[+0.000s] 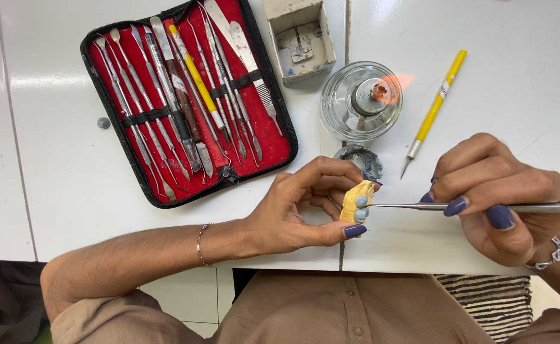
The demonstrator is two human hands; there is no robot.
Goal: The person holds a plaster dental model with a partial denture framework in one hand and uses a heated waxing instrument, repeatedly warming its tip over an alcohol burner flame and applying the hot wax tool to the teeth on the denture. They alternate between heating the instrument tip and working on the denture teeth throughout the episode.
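below lit glass burner (361, 102): left hand (299, 207) fingers clamped on yellow cast (355, 201); right hand (500, 197) fingers pinching metal carving tool (414, 206), tip touching cast.

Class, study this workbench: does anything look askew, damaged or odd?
The spirit lamp burns uncapped, its flame leaning right toward the loose yellow tool. The open tool case lies tilted. The small box looks chipped and grimy.
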